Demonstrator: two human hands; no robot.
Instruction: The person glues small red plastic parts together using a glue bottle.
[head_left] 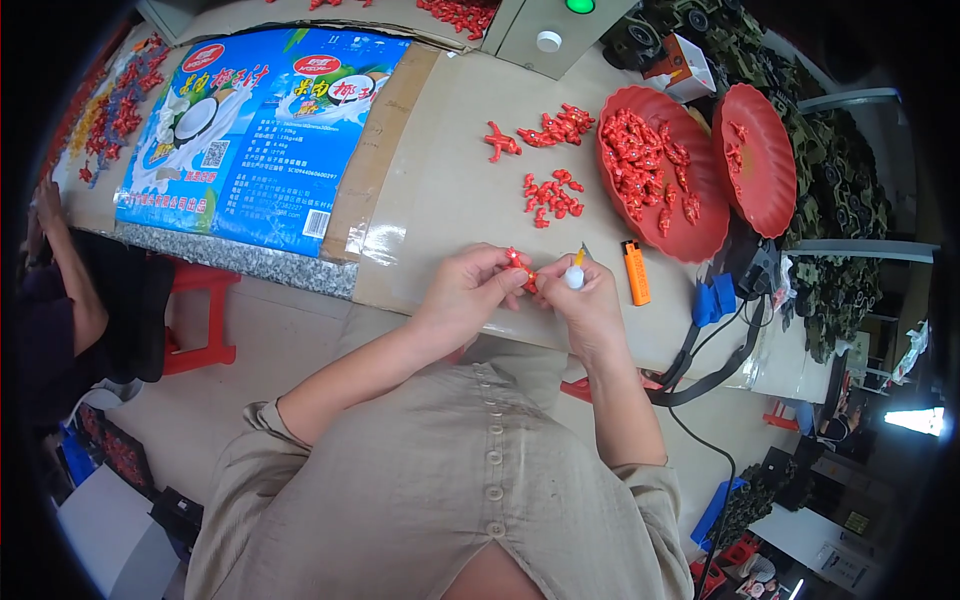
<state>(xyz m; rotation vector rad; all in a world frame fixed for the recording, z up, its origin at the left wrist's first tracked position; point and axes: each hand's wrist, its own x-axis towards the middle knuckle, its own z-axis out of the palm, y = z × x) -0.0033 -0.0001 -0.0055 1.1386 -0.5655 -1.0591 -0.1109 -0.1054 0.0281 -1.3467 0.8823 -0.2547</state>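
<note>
My left hand [470, 292] pinches a small red plastic figure [520, 268] at its fingertips, just above the table's near edge. My right hand [590, 300] holds a small white tube with an orange tip [575, 272], its tip close to the red figure. Both hands meet in front of my chest. Loose red plastic pieces [552, 195] lie on the cardboard-covered table [440, 190] beyond my hands, with another cluster [558, 126] farther back.
An orange lighter [635, 272] lies right of my right hand. Two red shallow bowls [660, 170] [755, 160] hold red pieces at the right. A blue printed flattened carton [255, 130] covers the table's left. Another person's arm [70, 270] is at far left. Black cables [700, 370] hang off the right edge.
</note>
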